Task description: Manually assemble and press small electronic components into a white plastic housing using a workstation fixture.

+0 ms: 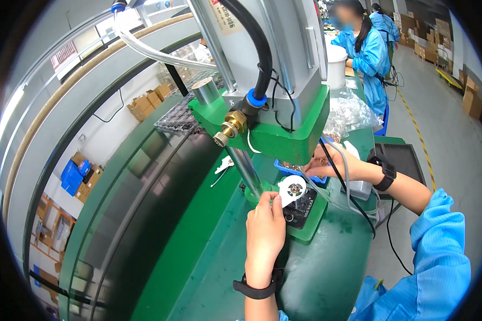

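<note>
My left hand (265,230) pinches the edge of a white round plastic part (286,197) with a metal piece at its centre. The part is over the dark fixture plate (304,213) on the green base of a press; whether it touches the plate I cannot tell. My right hand (329,162) reaches to a blue bin (319,180) of small copper-coloured parts behind the base. Its fingers are curled together at the bin, and what they hold is too small to make out. The green press head (289,142) hangs above both hands.
A brass air fitting (231,127) and black hose are on the press. Cables and clear tubes (348,187) run right of the base. A white part (224,165) lies on the green table (326,257). Plastic bags (351,115) and a white bucket (336,64) stand beyond; two people in blue work farther off.
</note>
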The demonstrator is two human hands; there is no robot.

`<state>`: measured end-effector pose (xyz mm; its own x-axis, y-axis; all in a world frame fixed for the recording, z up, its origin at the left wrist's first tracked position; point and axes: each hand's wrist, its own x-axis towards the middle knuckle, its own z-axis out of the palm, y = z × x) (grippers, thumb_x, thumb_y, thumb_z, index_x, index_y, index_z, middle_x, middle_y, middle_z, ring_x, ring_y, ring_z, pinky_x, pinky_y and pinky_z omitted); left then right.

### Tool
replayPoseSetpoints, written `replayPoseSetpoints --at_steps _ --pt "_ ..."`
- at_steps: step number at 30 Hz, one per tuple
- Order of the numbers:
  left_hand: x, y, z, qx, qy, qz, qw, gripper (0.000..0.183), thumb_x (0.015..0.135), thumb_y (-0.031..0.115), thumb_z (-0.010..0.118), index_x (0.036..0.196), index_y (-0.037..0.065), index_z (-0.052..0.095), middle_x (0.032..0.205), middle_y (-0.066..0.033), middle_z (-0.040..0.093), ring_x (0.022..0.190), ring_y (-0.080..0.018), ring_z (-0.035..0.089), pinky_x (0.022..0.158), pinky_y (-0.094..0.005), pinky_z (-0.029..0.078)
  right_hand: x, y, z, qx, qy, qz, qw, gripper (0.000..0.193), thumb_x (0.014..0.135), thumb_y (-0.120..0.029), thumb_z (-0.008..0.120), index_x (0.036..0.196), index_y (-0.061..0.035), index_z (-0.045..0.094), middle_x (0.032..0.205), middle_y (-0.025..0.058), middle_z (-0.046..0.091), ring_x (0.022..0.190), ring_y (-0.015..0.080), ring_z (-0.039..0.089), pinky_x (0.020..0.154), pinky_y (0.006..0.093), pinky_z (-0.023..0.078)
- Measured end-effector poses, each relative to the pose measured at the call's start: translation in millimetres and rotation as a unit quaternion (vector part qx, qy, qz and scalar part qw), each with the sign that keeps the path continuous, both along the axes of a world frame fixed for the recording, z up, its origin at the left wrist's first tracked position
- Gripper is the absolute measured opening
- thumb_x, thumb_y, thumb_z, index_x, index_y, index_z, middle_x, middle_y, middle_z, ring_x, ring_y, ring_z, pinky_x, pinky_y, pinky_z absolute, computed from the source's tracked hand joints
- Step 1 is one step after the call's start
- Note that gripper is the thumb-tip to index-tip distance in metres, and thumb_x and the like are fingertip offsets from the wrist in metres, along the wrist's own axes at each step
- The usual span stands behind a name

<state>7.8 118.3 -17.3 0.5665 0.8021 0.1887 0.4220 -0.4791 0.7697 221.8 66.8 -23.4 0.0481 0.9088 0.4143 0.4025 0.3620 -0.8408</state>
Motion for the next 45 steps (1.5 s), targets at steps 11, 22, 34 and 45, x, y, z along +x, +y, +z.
replayPoseSetpoints --at_steps 11,22,34,45 --pt "0.6 -0.9 1.4 0.015 -0.003 -0.013 1.000 0.020 0.090 0.016 0.044 0.093 0.000 0.056 0.070 -0.0217 0.059 0.069 -0.0386 0.058 0.064 -0.0455 0.043 -8.4 17.0 3.4 0.025 -0.157 0.106 0.982 0.014 0.079 -0.018 0.064 0.087 -0.0073 0.067 0.076 0.0022 0.061 0.070 0.0117 0.053 0.058 0.0250 0.039" --pt "-3.5 -6.0 3.9 0.010 0.038 -0.013 0.999 0.029 0.092 0.023 0.039 0.093 -0.001 0.055 0.079 -0.0252 0.058 0.081 -0.0431 0.054 0.069 -0.0458 0.042 41.9 -25.4 -48.4 0.189 -0.265 -0.283 0.902 0.042 0.077 0.001 0.056 0.118 -0.0049 0.049 0.080 0.0073 0.045 0.061 0.0132 0.044 0.054 0.0242 0.038" --pt "-12.5 -4.5 5.1 0.052 0.072 -0.017 0.996 0.029 0.093 0.024 0.033 0.089 0.000 0.049 0.071 -0.0255 0.059 0.071 -0.0446 0.057 0.064 -0.0525 0.044 43.5 -33.9 -75.3 0.174 -0.299 -0.352 0.870 0.033 0.071 0.004 0.054 0.102 -0.0053 0.052 0.074 0.0064 0.044 0.063 0.0202 0.040 0.059 0.0309 0.034" --pt "-1.3 -10.6 7.2 -0.013 0.093 0.002 0.996 0.030 0.093 0.026 0.035 0.097 0.001 0.052 0.079 -0.0256 0.058 0.081 -0.0440 0.054 0.070 -0.0462 0.041 51.4 -4.4 -56.1 0.100 -0.395 -0.309 0.859 0.015 0.072 -0.017 0.060 0.085 -0.0100 0.059 0.079 0.0050 0.058 0.077 0.0220 0.054 0.073 0.0357 0.031"
